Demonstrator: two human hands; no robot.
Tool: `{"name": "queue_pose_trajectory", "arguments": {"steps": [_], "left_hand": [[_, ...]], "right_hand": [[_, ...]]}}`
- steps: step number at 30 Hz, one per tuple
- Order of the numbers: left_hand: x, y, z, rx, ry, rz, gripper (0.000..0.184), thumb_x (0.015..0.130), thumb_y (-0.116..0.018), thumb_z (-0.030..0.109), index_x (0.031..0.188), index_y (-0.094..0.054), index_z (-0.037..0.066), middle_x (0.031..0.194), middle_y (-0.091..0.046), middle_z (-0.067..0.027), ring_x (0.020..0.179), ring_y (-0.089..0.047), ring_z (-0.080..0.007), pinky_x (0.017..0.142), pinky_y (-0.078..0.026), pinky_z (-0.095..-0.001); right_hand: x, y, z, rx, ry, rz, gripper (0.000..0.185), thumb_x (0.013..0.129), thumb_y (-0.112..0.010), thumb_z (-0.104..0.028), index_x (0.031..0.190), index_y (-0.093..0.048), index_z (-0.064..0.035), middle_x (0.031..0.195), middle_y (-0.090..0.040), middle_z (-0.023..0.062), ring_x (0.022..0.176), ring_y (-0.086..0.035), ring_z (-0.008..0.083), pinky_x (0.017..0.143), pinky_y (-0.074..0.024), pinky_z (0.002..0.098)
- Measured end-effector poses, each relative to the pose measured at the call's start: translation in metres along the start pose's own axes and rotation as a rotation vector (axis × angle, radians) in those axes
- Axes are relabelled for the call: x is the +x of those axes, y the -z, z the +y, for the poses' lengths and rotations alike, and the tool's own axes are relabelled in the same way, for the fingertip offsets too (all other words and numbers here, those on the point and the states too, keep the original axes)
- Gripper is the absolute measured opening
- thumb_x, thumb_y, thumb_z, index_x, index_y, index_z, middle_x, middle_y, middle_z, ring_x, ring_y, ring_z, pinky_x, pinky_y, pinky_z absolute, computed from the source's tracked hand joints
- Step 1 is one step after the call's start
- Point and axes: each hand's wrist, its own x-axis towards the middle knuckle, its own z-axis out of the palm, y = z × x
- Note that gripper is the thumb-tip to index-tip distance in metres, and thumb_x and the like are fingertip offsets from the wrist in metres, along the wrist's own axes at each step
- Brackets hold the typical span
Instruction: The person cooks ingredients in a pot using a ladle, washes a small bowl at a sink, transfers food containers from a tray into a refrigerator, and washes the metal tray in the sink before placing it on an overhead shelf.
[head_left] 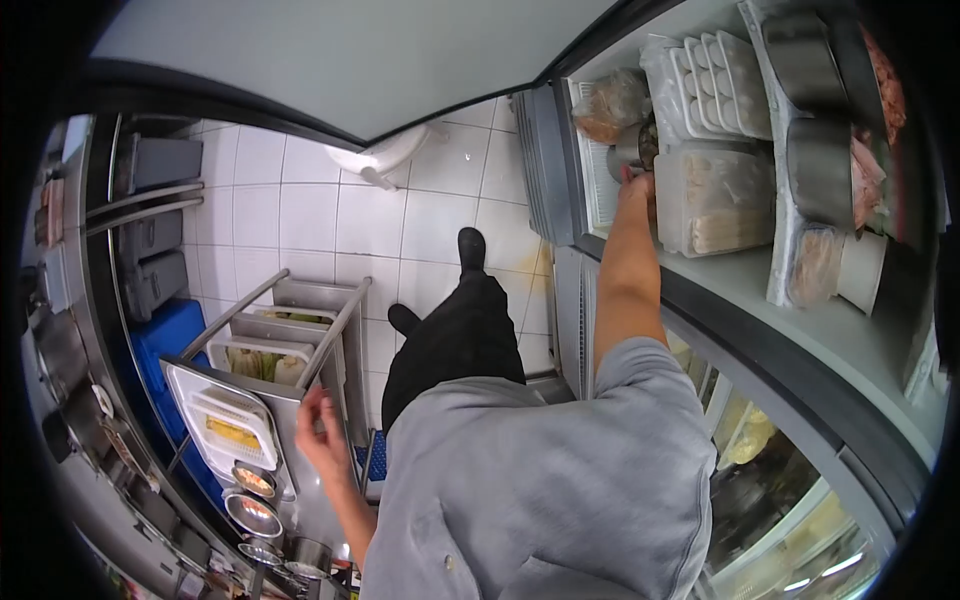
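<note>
My right hand (637, 182) reaches into the open fridge at the upper right, against a small metal container (626, 152). Its fingertips are partly hidden, so its grip is unclear. Beside it are a wrapped brown item (608, 105), a clear lidded box (715, 200) with pale food and a stack of white trays (722, 85). My left hand (318, 425) hangs in the air by the metal cart (312, 495), fingers loosely curled and apart, holding nothing. Near it on the cart stand a white container (232, 430) with yellow food and small metal bowls (253, 512).
A large door panel (350, 60) stands open above. More metal containers (820, 170) fill another fridge shelf. The cart's lower tray (262, 362) holds green vegetables. Blue bins (170, 340) stand at the left. A white round object (390, 155) is on the tiled floor (310, 205).
</note>
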Motion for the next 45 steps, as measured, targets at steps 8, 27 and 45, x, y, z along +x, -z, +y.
{"name": "queue_pose_trajectory", "arguments": {"steps": [8,27,45], "left_hand": [[-0.068,0.071,-0.062,0.149,0.134,0.680,0.022,0.092,-0.063,0.011,0.111,-0.065,0.000,0.096,-0.070,-0.0100,0.085,-0.065,-0.0149,0.078,-0.050,-0.0280],[-0.200,0.272,-0.397,-0.733,0.555,1.273,0.012,0.079,-0.062,0.005,0.082,-0.058,-0.006,0.077,-0.061,-0.0111,0.063,-0.065,-0.0228,0.057,-0.059,-0.0364],[-0.288,0.330,-0.402,-0.884,0.350,1.146,0.010,0.083,-0.070,0.011,0.086,-0.063,0.006,0.082,-0.066,-0.0035,0.065,-0.056,-0.0080,0.062,-0.053,-0.0251]], "right_hand": [[-0.060,0.018,0.031,-0.324,-0.113,-0.230,0.045,0.100,-0.037,-0.034,0.129,-0.041,0.0007,0.132,-0.049,0.0186,0.107,-0.057,0.0349,0.084,-0.0534,0.0444],[-0.836,0.312,0.234,-1.261,-0.074,-2.690,0.041,0.095,-0.056,-0.032,0.120,-0.057,-0.0004,0.111,-0.066,0.0197,0.096,-0.067,0.0304,0.085,-0.0521,0.0381],[-0.981,0.423,0.371,-0.994,0.018,-1.804,0.018,0.085,-0.062,-0.012,0.091,-0.063,0.0044,0.074,-0.066,0.0169,0.068,-0.068,0.0225,0.053,-0.0521,0.0361]]}}
